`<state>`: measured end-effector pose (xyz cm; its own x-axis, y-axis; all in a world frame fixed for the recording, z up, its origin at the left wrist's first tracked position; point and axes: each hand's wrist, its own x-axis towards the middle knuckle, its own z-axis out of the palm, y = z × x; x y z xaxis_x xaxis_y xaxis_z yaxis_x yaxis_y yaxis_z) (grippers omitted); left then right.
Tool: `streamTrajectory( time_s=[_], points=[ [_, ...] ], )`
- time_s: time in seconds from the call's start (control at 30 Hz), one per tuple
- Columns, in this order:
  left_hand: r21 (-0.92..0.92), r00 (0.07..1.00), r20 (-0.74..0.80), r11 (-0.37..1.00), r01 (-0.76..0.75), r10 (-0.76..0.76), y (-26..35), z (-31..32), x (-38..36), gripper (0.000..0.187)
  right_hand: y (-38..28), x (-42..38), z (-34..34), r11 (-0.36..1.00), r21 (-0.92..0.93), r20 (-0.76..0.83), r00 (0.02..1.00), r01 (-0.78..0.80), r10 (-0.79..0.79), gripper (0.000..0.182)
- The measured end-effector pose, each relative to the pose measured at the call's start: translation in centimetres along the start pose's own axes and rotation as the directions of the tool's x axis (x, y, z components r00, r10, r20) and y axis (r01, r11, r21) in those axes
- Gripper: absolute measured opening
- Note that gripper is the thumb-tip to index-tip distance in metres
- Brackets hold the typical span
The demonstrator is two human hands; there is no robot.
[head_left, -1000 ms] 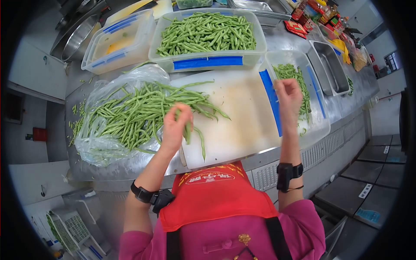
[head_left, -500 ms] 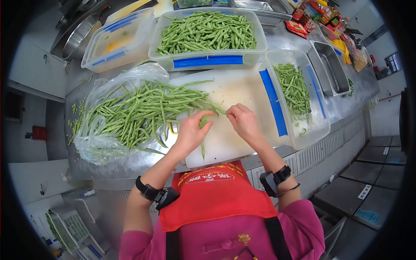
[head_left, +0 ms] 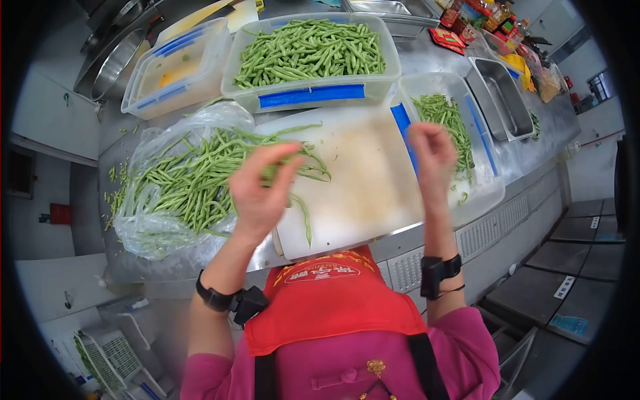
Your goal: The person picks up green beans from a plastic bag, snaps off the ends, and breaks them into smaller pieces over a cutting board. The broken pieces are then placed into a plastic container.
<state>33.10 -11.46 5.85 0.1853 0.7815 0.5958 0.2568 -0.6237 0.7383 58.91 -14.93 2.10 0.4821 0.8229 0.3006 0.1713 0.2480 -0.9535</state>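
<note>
My left hand (head_left: 259,200) is raised over the right part of the long green bean pile (head_left: 193,177), thumb and index finger apart, with no bean visibly gripped. The pile lies on a clear plastic bag (head_left: 150,233) and spreads onto the white cutting board (head_left: 360,193). One long bean (head_left: 305,217) hangs down the board beside that hand. Near the left wall of the right container, my right hand (head_left: 435,157) has its fingers drawn together; whatever they hold is too blurred to make out. Shorter beans (head_left: 443,120) lie in this clear container (head_left: 490,190).
A large clear tub (head_left: 393,70) full of beans stands behind the board. Left of it is another clear box (head_left: 143,90), beside a metal bowl (head_left: 117,67). A steel pan (head_left: 503,100) sits at the right, with bottles and packets (head_left: 497,23) beyond.
My hands have parted from the bean they met at over the board. The left moved left and its fingers spread; the right moved right and up to the right container.
</note>
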Motion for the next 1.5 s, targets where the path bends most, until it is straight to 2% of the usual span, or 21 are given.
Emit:
streamTrajectory(
  time_s=[0.07, 0.13, 0.17, 0.2, 0.23, 0.27, 0.3, 0.37, 0.47, 0.5, 0.53, 0.57, 0.67, 0.8, 0.9, 0.93, 1.03, 1.17, 1.3, 1.4, 1.5],
  points=[
    [-0.254, 0.976, -0.101, 0.953, 0.164, -0.195, 0.4, -2.3, 0.3, 0.017, -0.6, 2.6, -3.2, 0.850, -0.503, -0.050, 0.977, 0.155, -0.208, 0.019],
    [-0.592, 0.913, -0.151, 0.774, 0.223, -0.379, 1.1, -3.4, 0.9, 0.016, -0.8, 2.9, -3.3, 0.426, -0.838, 0.100, 0.863, 0.341, -0.495, 0.022],
    [-0.642, 0.893, -0.147, 0.728, 0.242, -0.426, 0.9, -3.4, 1.0, 0.017, -0.9, 3.1, -3.2, 0.150, -0.917, 0.219, 0.780, 0.370, -0.587, 0.023],
    [-0.687, 0.870, -0.141, 0.679, 0.257, -0.472, 0.3, -3.3, 0.8, 0.018, -0.7, 2.0, -2.2, 0.395, -0.804, 0.204, 0.830, 0.445, -0.520, 0.023],
    [-0.730, 0.846, -0.131, 0.628, 0.271, -0.517, -0.4, -3.1, 0.5, 0.019, -1.0, 0.4, -1.1, 0.709, -0.542, 0.274, 0.892, 0.452, -0.360, 0.022],
    [-0.728, 0.818, -0.123, 0.611, 0.311, -0.562, -1.0, -2.9, 0.1, 0.021, -1.5, -1.3, -0.1, 0.921, -0.220, 0.394, 0.893, 0.321, -0.217, 0.021],
    [-0.729, 0.790, -0.122, 0.594, 0.339, -0.601, -1.5, -2.7, -0.3, 0.021, -1.6, -3.0, 1.0, 0.939, -0.106, 0.509, 0.829, 0.327, -0.232, 0.019],
    [-0.732, 0.728, -0.126, 0.558, 0.390, -0.674, -2.3, -2.4, -0.9, 0.023, -1.7, -5.1, 3.7, 0.860, 0.074, 0.604, 0.664, 0.505, -0.442, 0.017],
    [-0.767, 0.666, -0.060, 0.462, 0.446, -0.744, -2.3, -2.1, -1.7, 0.022, -0.1, -7.3, 6.5, 0.968, -0.180, 0.781, 0.624, 0.174, 0.033, 0.023],
    [-0.783, 0.653, -0.029, 0.423, 0.456, -0.757, -2.3, -1.9, -2.1, 0.022, 0.9, -7.4, 7.2, 0.986, -0.051, 0.724, 0.674, -0.158, 0.146, 0.025],
    [-0.785, 0.637, 0.007, 0.390, 0.482, -0.771, -2.4, -1.8, -2.6, 0.021, 2.0, -7.1, 7.9, 0.882, 0.105, 0.681, 0.680, -0.460, 0.273, 0.028],
    [-0.754, 0.621, 0.053, 0.376, 0.539, -0.782, -2.4, -1.6, -3.0, 0.020, 2.7, -6.5, 8.4, 0.668, 0.269, 0.658, 0.639, -0.694, 0.398, 0.031],
    [-0.649, 0.556, 0.178, 0.328, 0.686, -0.812, -2.4, -1.5, -4.6, 0.015, 2.5, -4.3, 8.6, 0.631, 0.520, 0.510, 0.802, -0.576, 0.312, 0.025],
    [-0.479, 0.496, 0.423, 0.278, 0.833, -0.758, -3.6, -2.6, -6.2, 0.015, 1.6, -3.8, 8.8, 0.623, 0.534, 0.544, 0.797, -0.571, 0.263, 0.016],
    [-0.305, 0.350, 0.590, 0.200, 0.931, -0.728, -5.3, -4.7, -5.8, 0.023, 1.8, -3.6, 8.4, 0.693, 0.443, 0.569, 0.776, -0.569, 0.272, 0.015],
    [-0.298, 0.393, 0.532, 0.269, 0.916, -0.750, -5.8, -4.6, -5.8, 0.028, 1.7, -3.6, 8.3, 0.695, 0.428, 0.585, 0.763, -0.578, 0.274, 0.015],
    [-0.120, 0.412, 0.555, 0.421, 0.899, -0.723, -5.1, -3.5, -4.9, 0.026, 1.8, -4.4, 9.0, 0.698, 0.386, 0.641, 0.719, -0.603, 0.267, 0.015],
    [0.107, 0.549, 0.600, 0.738, 0.667, -0.582, -3.7, -1.7, -4.7, 0.020, 1.8, -4.5, 9.0, 0.803, 0.274, 0.656, 0.713, -0.530, 0.247, 0.016],
    [0.243, 0.602, 0.555, 0.804, 0.543, -0.574, -2.9, -1.7, -5.3, 0.022, 1.1, -2.9, 7.9, 0.830, 0.305, 0.522, 0.811, -0.467, 0.264, 0.018],
    [0.208, 0.836, 0.526, 0.977, 0.052, -0.156, -1.8, -1.4, -5.2, 0.017, 1.9, -1.9, 7.8, 0.776, 0.328, 0.463, 0.807, -0.539, 0.365, 0.018],
    [-0.031, 0.853, 0.511, 0.994, -0.105, 0.106, -0.3, -1.9, -4.6, 0.014, 3.5, -2.7, 8.2, 0.599, 0.361, 0.567, 0.678, -0.715, 0.468, 0.018]
  ],
)
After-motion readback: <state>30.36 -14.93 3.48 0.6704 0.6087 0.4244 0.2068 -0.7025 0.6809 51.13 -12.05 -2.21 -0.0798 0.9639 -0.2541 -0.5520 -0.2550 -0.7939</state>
